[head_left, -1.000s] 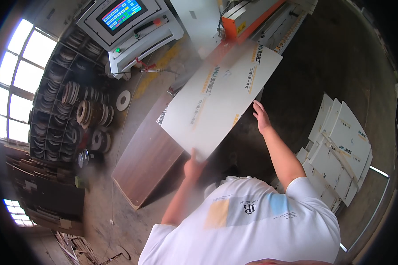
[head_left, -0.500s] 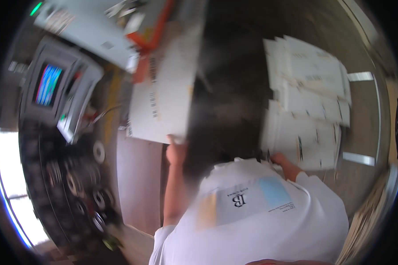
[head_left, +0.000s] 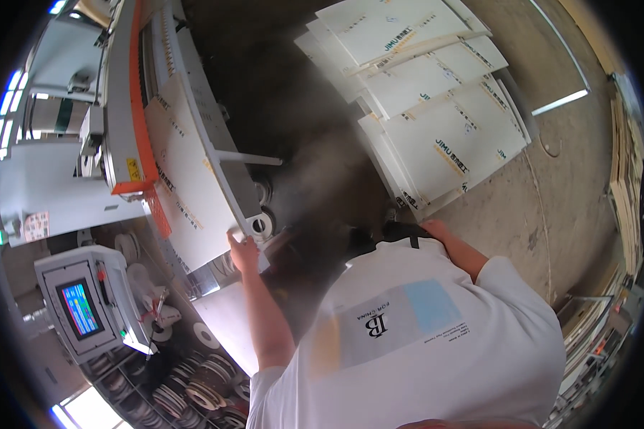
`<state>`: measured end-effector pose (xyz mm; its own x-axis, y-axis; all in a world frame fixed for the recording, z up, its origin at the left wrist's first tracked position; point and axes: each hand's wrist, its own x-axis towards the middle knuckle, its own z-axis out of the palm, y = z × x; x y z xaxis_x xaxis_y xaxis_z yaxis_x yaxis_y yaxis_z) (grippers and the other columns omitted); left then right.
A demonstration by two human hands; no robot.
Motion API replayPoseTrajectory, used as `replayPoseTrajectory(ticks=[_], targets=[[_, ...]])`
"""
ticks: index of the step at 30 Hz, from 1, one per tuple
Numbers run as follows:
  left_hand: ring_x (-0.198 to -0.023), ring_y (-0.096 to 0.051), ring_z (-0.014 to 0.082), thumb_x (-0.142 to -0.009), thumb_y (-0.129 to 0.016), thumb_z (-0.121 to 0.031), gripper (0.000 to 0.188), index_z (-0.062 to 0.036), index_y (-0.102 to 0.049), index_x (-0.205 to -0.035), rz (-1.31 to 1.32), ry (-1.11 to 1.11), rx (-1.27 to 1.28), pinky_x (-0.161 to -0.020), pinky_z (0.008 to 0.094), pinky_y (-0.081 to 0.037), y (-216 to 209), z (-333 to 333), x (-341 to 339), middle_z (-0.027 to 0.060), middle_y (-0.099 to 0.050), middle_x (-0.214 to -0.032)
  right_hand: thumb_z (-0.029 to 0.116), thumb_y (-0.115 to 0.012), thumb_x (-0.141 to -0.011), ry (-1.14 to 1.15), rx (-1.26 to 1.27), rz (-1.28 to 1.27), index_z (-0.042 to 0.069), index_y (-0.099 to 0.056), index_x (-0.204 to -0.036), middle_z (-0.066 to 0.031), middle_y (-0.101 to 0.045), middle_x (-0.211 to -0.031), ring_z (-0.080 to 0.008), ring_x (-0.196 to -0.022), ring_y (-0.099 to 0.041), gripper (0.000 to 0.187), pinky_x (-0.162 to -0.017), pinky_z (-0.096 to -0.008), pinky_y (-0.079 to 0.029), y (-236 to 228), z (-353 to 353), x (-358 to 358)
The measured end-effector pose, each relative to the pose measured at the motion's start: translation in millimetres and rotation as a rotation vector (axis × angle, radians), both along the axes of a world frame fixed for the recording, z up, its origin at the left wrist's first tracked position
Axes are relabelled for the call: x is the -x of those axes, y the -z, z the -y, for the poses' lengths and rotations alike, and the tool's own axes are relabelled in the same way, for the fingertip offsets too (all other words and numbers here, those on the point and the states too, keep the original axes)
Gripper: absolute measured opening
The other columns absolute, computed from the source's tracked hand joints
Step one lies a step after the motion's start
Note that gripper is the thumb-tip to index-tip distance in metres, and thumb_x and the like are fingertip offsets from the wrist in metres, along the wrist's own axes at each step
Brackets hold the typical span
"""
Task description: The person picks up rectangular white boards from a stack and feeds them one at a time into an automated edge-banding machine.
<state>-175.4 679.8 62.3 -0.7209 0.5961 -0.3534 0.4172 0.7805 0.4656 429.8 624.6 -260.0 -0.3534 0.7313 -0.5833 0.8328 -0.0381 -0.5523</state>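
Observation:
A long white board [head_left: 186, 175] with printed film lies along a machine with an orange guard on my left. My left hand [head_left: 245, 252] grips its near end at the corner, thumb on the upper side; the fingers underneath are mostly hidden. My right hand [head_left: 435, 229] rests near my waist at my right side, close to the lowest corner of a spread stack of white boards [head_left: 451, 146]. Its fingers are too hidden to show whether they are closed.
A control panel with a lit screen [head_left: 80, 309] stands at the left. Below it are several edging rolls [head_left: 211, 382] on a rack. The machine's orange guard [head_left: 144, 136] runs beside the board, and a white support bar [head_left: 250, 157] juts out from the machine. Boards lean at the far right [head_left: 626, 193].
My view has turned, so the machine and boards appear tilted to the left and the picture is sharper. My left hand remains at the board's near end.

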Motion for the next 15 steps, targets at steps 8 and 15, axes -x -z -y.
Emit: replayPoseTrajectory(ticks=[8,15], targets=[[-0.069,-0.068,0.0169,-0.092,-0.061,-0.017,0.042,-0.0066,-0.058,-0.132,0.19,0.555,0.025,-0.071,0.0321,-0.053,72,11,-87,0.0079,-0.071,-0.082,0.052,-0.053,-0.091,0.362,0.211,0.022,0.014,-0.072,-0.111,-0.0147,-0.069,-0.112,-0.035,-0.105,-0.064,0.047,-0.092,-0.0441,-0.051,-65,-11,31],[-0.078,-0.063,0.0161,-0.091,-0.058,-0.019,0.029,-0.0028,-0.064,-0.115,0.524,0.75,0.132,-0.066,0.0337,-0.051,182,100,-75,0.0064,-0.065,-0.086,0.05,-0.053,-0.09,0.465,0.205,-0.066,0.012,-0.072,-0.108,-0.0143,-0.069,-0.112,-0.0361,-0.105,-0.064,0.046,-0.09,-0.0444,-0.05,-63,-30,19]])
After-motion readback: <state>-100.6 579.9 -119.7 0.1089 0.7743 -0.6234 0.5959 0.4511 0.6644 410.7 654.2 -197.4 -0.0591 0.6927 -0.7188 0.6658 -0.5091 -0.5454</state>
